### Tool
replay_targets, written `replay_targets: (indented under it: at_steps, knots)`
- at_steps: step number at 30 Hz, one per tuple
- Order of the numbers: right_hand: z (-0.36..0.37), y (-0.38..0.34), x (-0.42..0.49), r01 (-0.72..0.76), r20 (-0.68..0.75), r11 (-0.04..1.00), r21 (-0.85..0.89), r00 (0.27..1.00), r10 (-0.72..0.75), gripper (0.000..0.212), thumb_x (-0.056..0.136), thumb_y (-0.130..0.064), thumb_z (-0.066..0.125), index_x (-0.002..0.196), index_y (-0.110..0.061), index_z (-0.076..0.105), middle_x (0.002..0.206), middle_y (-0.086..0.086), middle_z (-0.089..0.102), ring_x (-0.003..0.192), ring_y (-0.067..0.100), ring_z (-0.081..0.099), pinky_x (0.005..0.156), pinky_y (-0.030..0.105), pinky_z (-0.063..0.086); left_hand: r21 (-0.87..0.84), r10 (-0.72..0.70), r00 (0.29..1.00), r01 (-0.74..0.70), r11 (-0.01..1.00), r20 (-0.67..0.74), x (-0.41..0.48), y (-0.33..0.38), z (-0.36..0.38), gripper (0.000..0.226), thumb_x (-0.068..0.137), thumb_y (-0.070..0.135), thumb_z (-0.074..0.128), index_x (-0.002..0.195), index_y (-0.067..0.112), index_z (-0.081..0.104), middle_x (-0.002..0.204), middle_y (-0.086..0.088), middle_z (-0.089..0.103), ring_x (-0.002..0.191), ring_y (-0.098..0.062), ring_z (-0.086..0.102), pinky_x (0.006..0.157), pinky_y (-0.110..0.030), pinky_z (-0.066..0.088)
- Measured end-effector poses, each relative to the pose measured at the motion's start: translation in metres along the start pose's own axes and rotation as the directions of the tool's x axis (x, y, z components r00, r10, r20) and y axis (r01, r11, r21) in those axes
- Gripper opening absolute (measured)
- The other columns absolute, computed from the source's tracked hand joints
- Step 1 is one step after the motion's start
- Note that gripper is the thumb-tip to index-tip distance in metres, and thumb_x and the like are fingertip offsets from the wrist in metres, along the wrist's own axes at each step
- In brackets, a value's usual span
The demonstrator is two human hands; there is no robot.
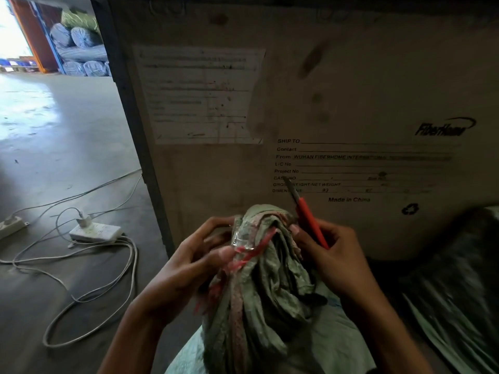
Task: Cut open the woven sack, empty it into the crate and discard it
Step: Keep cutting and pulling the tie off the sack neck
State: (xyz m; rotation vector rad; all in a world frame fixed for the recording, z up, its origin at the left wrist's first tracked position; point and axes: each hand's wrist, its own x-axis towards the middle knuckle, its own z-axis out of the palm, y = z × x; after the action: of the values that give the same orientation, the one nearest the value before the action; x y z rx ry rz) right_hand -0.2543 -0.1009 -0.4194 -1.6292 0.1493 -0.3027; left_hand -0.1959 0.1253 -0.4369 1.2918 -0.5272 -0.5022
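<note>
A pale green woven sack (267, 287) stands upright at the bottom centre, its neck bunched and bound with red string (253, 252) and clear tape. My left hand (194, 260) grips the left side of the bunched neck, thumb on the tape. My right hand (332, 255) touches the right side of the neck while holding a red-handled cutter (310, 220), whose blade points up and to the left. Directly behind the sack rises the large wooden crate (324, 103), with shipping text printed on its side.
White power strips (94, 230) and looping cables (81, 265) lie on the concrete floor to the left. Another sack (459, 292) lies at the right. Wrapped rolls (78, 47) are stacked far back on the left by a bright doorway.
</note>
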Motion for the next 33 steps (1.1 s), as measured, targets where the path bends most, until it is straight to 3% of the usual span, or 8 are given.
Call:
replay_targets:
  at_steps: [4,6,10,13,17,23,27,33]
  knots:
    - [0.006,0.009,0.003,0.003,-0.136,0.998,-0.066,0.991,-0.012,0.024,0.082,-0.030,0.080,0.103,-0.020,0.077,0.090,0.006,0.079,0.084,0.024,0.076,0.072,0.033,0.064,-0.074,0.002,1.000,-0.003,0.997,-0.021,0.001,-0.001,-0.001,0.051,0.081,0.013,0.068,0.130,0.014,0.053,0.126,-0.021,0.067,0.104,-0.033,0.070,0.080,-0.032,0.059]
    - [0.009,0.011,0.002,-0.016,-0.165,0.995,-0.100,0.986,-0.001,0.032,0.077,-0.038,0.082,0.106,-0.025,0.076,0.104,0.000,0.076,0.095,0.020,0.072,0.086,0.039,0.061,-0.009,0.000,1.000,0.000,1.000,0.012,-0.001,-0.002,-0.001,0.062,0.082,0.004,0.069,0.138,0.016,0.045,0.129,-0.021,0.066,0.108,-0.031,0.070,0.081,-0.030,0.058]
    - [0.015,0.012,-0.002,0.000,-0.169,0.989,-0.150,0.985,-0.026,0.039,0.068,-0.044,0.079,0.104,-0.030,0.073,0.113,-0.001,0.069,0.100,0.014,0.067,0.086,0.034,0.058,0.220,-0.040,0.997,0.026,0.975,0.059,-0.002,-0.003,0.000,0.076,0.070,0.036,0.086,0.138,0.020,0.054,0.131,-0.013,0.066,0.118,-0.028,0.067,0.094,-0.034,0.056]
    - [0.016,0.014,-0.002,0.005,-0.171,0.979,-0.203,0.984,-0.041,0.033,0.074,-0.046,0.072,0.105,-0.034,0.073,0.111,-0.004,0.069,0.100,0.014,0.068,0.085,0.038,0.060,0.370,0.006,0.994,0.036,0.928,-0.112,-0.002,-0.004,0.001,0.090,0.050,0.058,0.090,0.128,0.025,0.060,0.124,-0.008,0.065,0.112,-0.025,0.069,0.091,-0.038,0.058]
    - [0.011,0.006,0.001,-0.077,-0.159,0.995,-0.066,0.985,0.066,0.014,0.087,-0.030,0.075,0.101,-0.030,0.072,0.099,-0.005,0.073,0.095,0.011,0.070,0.079,0.029,0.057,0.287,0.129,0.946,-0.040,0.957,-0.297,0.002,-0.006,0.006,0.088,0.049,0.048,0.092,0.123,0.015,0.057,0.107,-0.009,0.074,0.097,-0.025,0.075,0.080,-0.037,0.061]
    - [0.016,-0.005,-0.010,-0.104,0.116,0.994,-0.018,0.988,0.106,0.042,0.063,-0.033,0.087,0.099,-0.019,0.070,0.091,-0.006,0.078,0.081,0.002,0.075,0.063,0.009,0.054,0.238,0.154,0.803,-0.017,0.971,-0.575,0.010,-0.007,0.012,0.079,0.051,0.057,0.087,0.110,0.015,0.055,0.100,-0.008,0.074,0.083,-0.014,0.076,0.065,-0.022,0.059]
    - [0.025,-0.003,-0.012,-0.035,0.052,0.989,-0.145,0.998,0.043,0.037,0.066,-0.024,0.090,0.094,-0.013,0.068,0.087,-0.008,0.076,0.073,-0.002,0.072,0.061,0.007,0.052,0.142,0.032,0.885,0.039,0.989,-0.465,0.006,-0.003,0.009,0.095,0.042,0.062,0.089,0.115,0.016,0.050,0.098,-0.013,0.075,0.081,-0.018,0.077,0.063,-0.025,0.060]
    - [0.014,0.002,-0.004,-0.049,-0.113,0.989,-0.139,0.993,0.033,0.034,0.069,-0.027,0.088,0.095,-0.018,0.068,0.085,-0.009,0.077,0.077,0.002,0.073,0.075,0.027,0.054,-0.030,-0.051,0.982,0.047,0.998,-0.183,-0.002,0.000,-0.003,0.090,0.051,0.020,0.098,0.124,0.012,0.045,0.112,-0.026,0.073,0.095,-0.037,0.074,0.074,-0.038,0.060]
